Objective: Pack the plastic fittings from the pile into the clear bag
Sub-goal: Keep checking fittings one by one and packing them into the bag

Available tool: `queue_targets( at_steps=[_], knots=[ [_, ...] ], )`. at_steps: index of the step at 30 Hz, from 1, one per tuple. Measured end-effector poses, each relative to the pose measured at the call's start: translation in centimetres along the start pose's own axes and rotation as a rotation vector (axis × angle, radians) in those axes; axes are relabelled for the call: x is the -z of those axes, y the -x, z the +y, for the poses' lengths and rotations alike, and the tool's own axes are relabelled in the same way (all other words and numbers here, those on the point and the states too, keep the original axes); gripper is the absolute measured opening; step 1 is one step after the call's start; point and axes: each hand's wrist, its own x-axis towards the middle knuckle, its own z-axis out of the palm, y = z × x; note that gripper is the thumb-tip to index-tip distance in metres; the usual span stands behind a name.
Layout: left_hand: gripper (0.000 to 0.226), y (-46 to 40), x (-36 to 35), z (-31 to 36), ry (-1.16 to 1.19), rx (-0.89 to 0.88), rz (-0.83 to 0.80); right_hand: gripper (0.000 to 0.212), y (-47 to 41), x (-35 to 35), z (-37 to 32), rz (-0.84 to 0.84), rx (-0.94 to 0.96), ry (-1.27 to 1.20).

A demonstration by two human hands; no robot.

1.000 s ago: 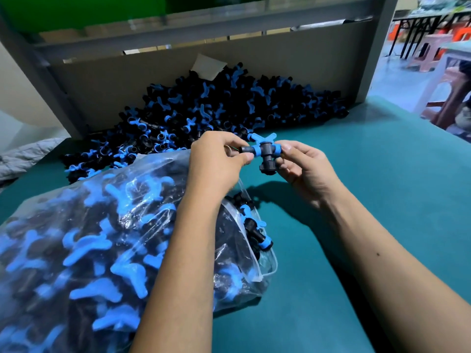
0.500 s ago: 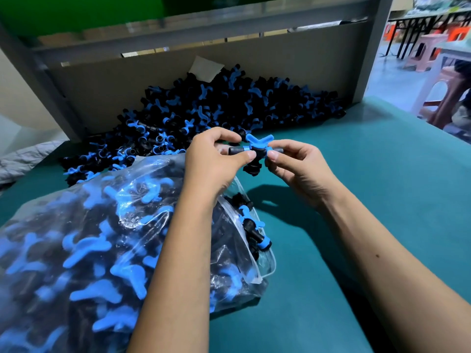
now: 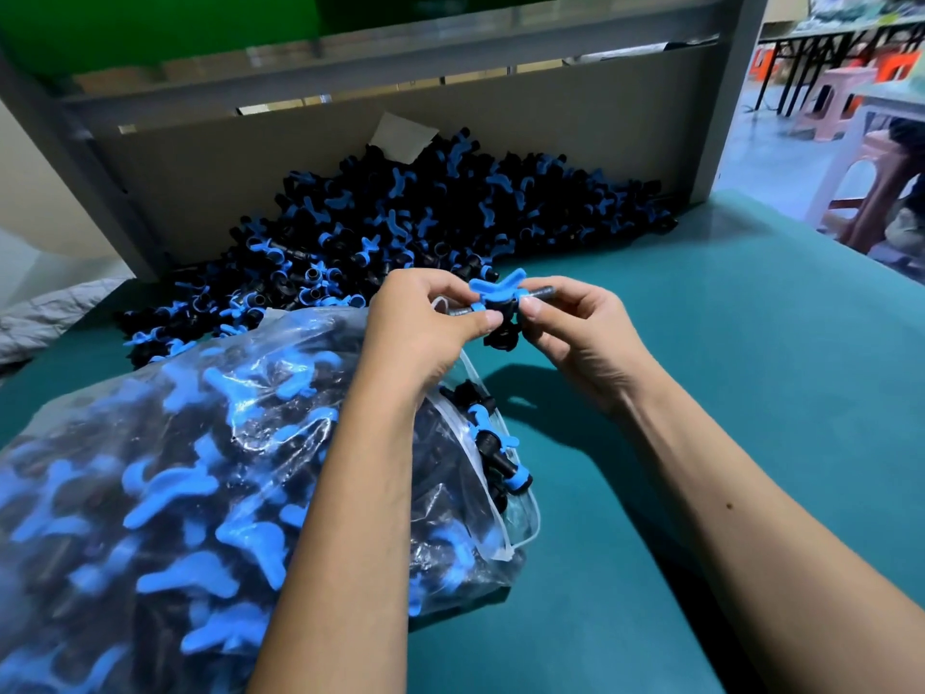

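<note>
One black fitting with a blue winged handle (image 3: 496, 299) is pinched between my left hand (image 3: 425, 328) and my right hand (image 3: 575, 328), just above the mouth of the clear bag. The clear bag (image 3: 190, 473) lies on its side at the lower left, stuffed with black and blue fittings, its opening facing right with a few fittings (image 3: 493, 443) showing at the mouth. The pile of fittings (image 3: 430, 227) is heaped against the back board, beyond my hands.
The work surface is a teal mat (image 3: 701, 393). A grey board and metal frame (image 3: 550, 137) close off the back. A scrap of paper (image 3: 403, 137) rests on top of the pile. Plastic stools (image 3: 861, 187) stand on the floor at the far right.
Both hands have turned the held fitting: its blue handle now points up and its black stub down. The hands stayed above the bag's mouth.
</note>
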Motion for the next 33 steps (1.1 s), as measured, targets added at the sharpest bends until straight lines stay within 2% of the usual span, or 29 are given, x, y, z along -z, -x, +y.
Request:
queue_targets(
  at_steps=[4,7,9,12,15,18,20,22,25,27,30,32,33],
  knots=[
    [0.015,0.0,0.1,0.2,0.071,0.034,0.036,0.015,-0.4,0.6,-0.4,0.063,0.019,0.041],
    [0.009,0.1,0.0,0.5,0.099,0.054,0.078,0.008,-0.4,1.2,-0.7,0.247,0.054,-0.064],
    [0.008,0.2,0.0,0.7,0.086,0.058,0.092,0.003,-0.5,0.9,-0.5,0.334,0.088,-0.007],
    [0.016,0.4,0.0,0.9,0.070,0.080,0.186,0.015,-0.3,-0.4,0.5,0.402,0.249,0.308],
    [0.021,0.5,0.1,1.1,0.062,0.097,0.221,0.032,0.4,-1.8,1.3,0.264,0.378,0.705],
    [0.024,0.7,-0.1,1.3,0.046,0.094,0.157,0.031,0.3,-2.0,1.7,0.229,0.466,0.815],
    [0.030,0.8,0.0,1.5,0.042,0.064,0.146,0.017,0.1,-2.2,1.9,0.224,0.405,0.705],
    [0.035,0.8,0.0,1.6,0.052,0.009,0.152,0.010,0.0,-2.7,2.0,0.238,0.195,0.347],
    [0.039,0.8,0.3,2.0,0.161,-0.045,0.195,0.027,-0.1,-3.2,1.9,0.260,-0.163,-0.322],
    [0.039,0.7,0.6,2.4,0.279,-0.053,0.207,0.034,-0.1,-2.7,1.8,0.263,-0.262,-0.551],
    [0.034,0.7,1.1,3.0,0.469,-0.076,0.187,0.035,-0.2,-2.2,1.8,0.280,-0.295,-0.542],
    [0.032,0.8,1.3,3.4,0.585,-0.107,0.168,0.026,-0.1,-1.4,1.6,0.245,-0.275,-0.327],
    [0.030,0.8,1.4,3.6,0.624,-0.127,0.162,0.019,-0.1,-1.0,1.3,0.175,-0.251,-0.169]
  ],
)
